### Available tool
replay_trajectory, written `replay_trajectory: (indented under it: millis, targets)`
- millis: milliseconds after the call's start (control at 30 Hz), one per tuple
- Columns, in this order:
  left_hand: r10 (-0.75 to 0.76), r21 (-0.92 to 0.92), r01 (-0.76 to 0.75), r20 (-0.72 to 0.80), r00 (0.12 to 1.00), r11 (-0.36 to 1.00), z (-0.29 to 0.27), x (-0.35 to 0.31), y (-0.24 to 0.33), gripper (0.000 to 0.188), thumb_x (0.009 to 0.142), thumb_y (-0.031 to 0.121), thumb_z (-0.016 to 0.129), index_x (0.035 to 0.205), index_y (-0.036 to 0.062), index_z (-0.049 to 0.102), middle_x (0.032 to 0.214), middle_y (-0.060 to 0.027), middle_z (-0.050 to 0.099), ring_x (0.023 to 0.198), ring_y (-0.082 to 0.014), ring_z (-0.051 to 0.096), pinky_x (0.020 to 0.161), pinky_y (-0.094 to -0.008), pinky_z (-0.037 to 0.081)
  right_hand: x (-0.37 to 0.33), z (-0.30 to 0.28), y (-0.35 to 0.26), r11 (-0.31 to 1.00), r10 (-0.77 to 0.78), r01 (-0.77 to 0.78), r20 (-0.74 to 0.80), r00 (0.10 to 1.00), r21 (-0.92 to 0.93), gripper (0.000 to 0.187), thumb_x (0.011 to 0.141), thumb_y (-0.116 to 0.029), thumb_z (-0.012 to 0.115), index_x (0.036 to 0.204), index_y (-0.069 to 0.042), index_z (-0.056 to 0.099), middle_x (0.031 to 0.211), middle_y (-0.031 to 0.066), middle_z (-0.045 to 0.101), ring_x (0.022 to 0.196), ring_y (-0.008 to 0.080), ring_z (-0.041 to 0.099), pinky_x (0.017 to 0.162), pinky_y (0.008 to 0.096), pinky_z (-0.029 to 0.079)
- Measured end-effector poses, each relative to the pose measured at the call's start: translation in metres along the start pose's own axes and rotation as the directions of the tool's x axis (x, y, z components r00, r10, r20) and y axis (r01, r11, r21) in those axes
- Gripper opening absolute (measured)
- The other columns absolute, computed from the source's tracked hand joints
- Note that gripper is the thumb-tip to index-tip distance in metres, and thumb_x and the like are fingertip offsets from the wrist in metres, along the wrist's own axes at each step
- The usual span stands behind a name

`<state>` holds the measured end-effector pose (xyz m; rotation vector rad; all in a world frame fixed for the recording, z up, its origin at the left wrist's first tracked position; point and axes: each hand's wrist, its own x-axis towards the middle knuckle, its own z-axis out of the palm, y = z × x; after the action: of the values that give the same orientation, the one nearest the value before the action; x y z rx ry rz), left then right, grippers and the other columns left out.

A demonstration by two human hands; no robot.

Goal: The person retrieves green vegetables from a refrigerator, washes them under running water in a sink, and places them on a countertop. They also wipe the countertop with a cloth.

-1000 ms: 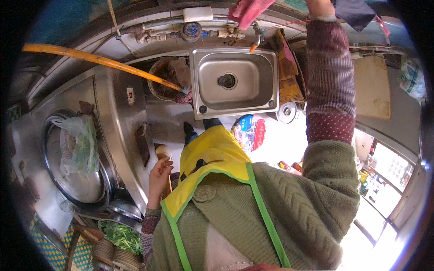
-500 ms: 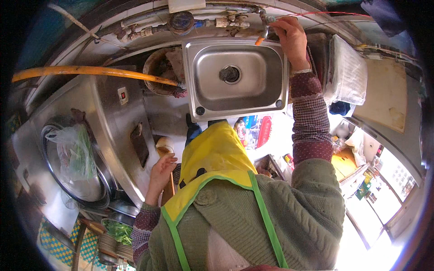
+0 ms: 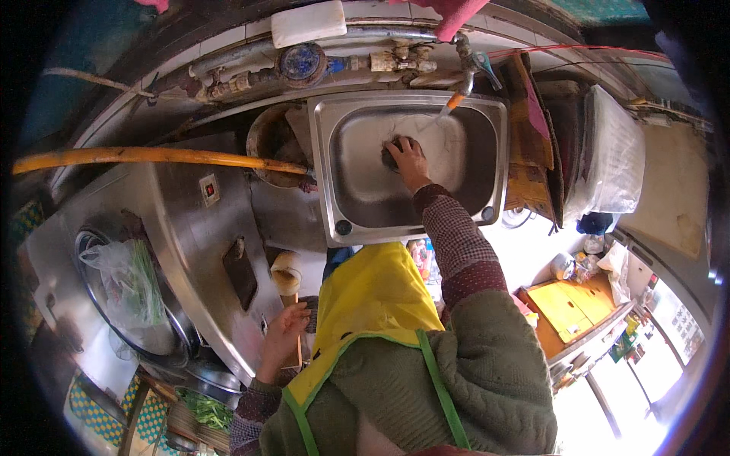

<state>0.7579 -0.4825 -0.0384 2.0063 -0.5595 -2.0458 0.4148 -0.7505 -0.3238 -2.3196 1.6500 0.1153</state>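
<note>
Inside the steel sink (image 3: 322,144), my right hand (image 3: 411,161) reaches down with its fingers curled over a dark scouring pad (image 3: 388,158) at the drain. The hand covers part of the pad. Water runs into the basin from the tap (image 3: 465,72), which has an orange nozzle tip (image 3: 455,100). My left hand (image 3: 285,332) hangs low beside my yellow apron (image 3: 369,292), its fingers loosely bent and apart, with nothing seen in them. Just beyond it is a beige cup-shaped thing (image 3: 287,270).
A steel counter (image 3: 190,251) runs along the left, bearing a basin with a plastic bag of green stalks (image 3: 144,285). An orange hose (image 3: 167,158) crosses toward the sink. Cardboard (image 3: 530,163) and a plastic-wrapped stack (image 3: 608,152) stand right of it. Pipes line the wall.
My right hand has left the tap and come down to the scouring pad in the sink. Water now flows from the tap. My left hand stays low beside the apron.
</note>
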Motion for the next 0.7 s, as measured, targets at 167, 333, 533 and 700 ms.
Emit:
replay_trajectory:
  millis: [167, 333, 533, 700]
  targets:
    - [0.089, 0.050, -0.090, 0.019, 0.996, 0.995, 0.005, 0.008, 0.001, 0.037, 0.099, 0.008, 0.060, 0.136, 0.0032, 0.055, 0.117, -0.0080, 0.069, 0.105, -0.0139, 0.063, 0.091, -0.0278, 0.050, 0.020, -0.070, -0.015, 0.992, -0.007, 0.006, 0.008, 1.000, 0.125, 0.046, 0.074, 0.004, 0.070, 0.118, -0.011, 0.063, 0.108, 0.0103, 0.059, 0.112, 0.0328, 0.059, 0.090, 0.0427, 0.054]
    - [0.149, 0.098, -0.156, 0.069, 0.986, 0.983, 0.014, 0.006, 0.018, 0.035, 0.100, 0.010, 0.060, 0.133, 0.0024, 0.056, 0.117, -0.0090, 0.068, 0.108, -0.0152, 0.063, 0.096, -0.0304, 0.050, 0.027, -0.278, -0.006, 0.962, -0.157, 0.262, -0.619, 0.769, 0.082, 0.029, 0.078, -0.003, 0.064, 0.107, -0.008, 0.067, 0.099, 0.0101, 0.059, 0.090, 0.0322, 0.063, 0.078, 0.0426, 0.055]
    - [0.234, 0.014, -0.235, 0.045, 0.971, 0.972, 0.027, -0.001, 0.032, 0.036, 0.100, 0.020, 0.063, 0.130, 0.0005, 0.058, 0.118, -0.0093, 0.067, 0.112, -0.0175, 0.063, 0.099, -0.0341, 0.050, 0.112, -0.360, 0.039, 0.964, -0.256, 0.186, -0.480, 0.839, -0.189, 0.042, 0.079, -0.005, 0.068, 0.121, -0.009, 0.064, 0.112, 0.0136, 0.062, 0.100, 0.0364, 0.063, 0.080, 0.0466, 0.054]
    - [0.332, 0.115, -0.319, -0.118, 0.936, 0.941, 0.022, -0.017, 0.022, 0.038, 0.098, 0.021, 0.065, 0.130, 0.0032, 0.059, 0.118, -0.0090, 0.070, 0.109, -0.0150, 0.066, 0.093, -0.0312, 0.051, 0.115, -0.346, 0.056, 0.969, -0.243, 0.232, -0.460, 0.854, -0.080, 0.049, 0.091, -0.012, 0.065, 0.139, -0.012, 0.055, 0.134, 0.0174, 0.060, 0.123, 0.0364, 0.057, 0.103, 0.0465, 0.047]
